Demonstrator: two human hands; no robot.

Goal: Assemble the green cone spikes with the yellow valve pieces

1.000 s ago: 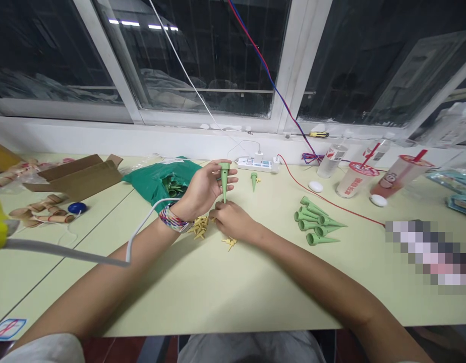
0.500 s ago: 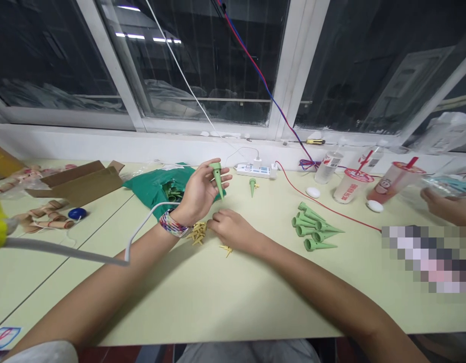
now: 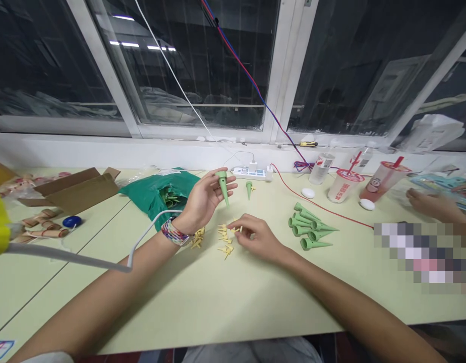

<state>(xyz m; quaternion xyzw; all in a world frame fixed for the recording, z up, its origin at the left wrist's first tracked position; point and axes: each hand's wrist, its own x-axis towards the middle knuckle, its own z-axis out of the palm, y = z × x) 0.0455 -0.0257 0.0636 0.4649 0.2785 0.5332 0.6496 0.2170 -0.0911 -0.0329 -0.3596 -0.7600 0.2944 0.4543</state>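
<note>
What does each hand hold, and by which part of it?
The left hand holds a green plastic spike in its fingers, near the wide upper end. The right hand is at small yellow pieces; a hold cannot be told.

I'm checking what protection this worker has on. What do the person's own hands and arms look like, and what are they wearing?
The left hand and right hand are bare, with no gloves. A multicoloured woven bracelet circles the left wrist; the right wrist shows none. A white sleeve shows at the lower edge of the view.

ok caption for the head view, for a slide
Left hand holds a green spike; right hand hovers over yellow pieces
</note>
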